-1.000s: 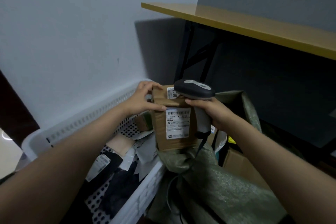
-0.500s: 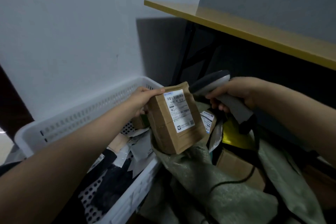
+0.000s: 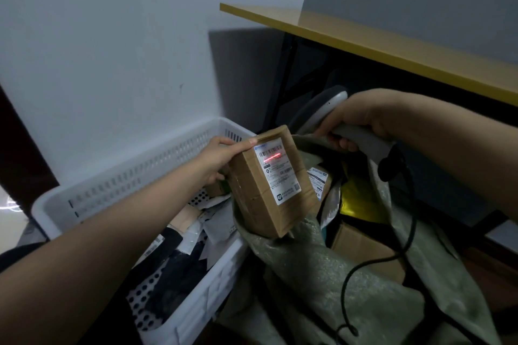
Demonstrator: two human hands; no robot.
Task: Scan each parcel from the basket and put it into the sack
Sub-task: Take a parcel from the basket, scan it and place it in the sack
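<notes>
Hand, left (image 3: 221, 158): thumb on top and fingers curled round the upper end of a brown cardboard parcel (image 3: 252, 199), holding it tilted above the sack's mouth, by the basket's corner.
Hand, right (image 3: 361, 120): wrapped round the handle of a grey handheld barcode scanner (image 3: 364, 139), head aimed down and left at the parcel.
Parcel label: white printed shipping sticker (image 3: 279, 176) facing up, with a thin red scan line (image 3: 272, 156) lying across the barcode near its top.
Scanner cable: black cord (image 3: 411, 218) dropping from the handle's end and looping over the sack.
Sack: green woven bag (image 3: 308, 274), mouth open beneath the parcel; inside, a brown carton (image 3: 361, 246), a yellow packet (image 3: 356, 202) and another labelled parcel (image 3: 318, 180).
Basket: white perforated plastic crate (image 3: 134, 179) just beside the sack on its left, with black and white mailers (image 3: 179, 255) piled inside.
Backdrop: yellow tabletop (image 3: 364, 36) above the sack, pale wall behind the basket.
</notes>
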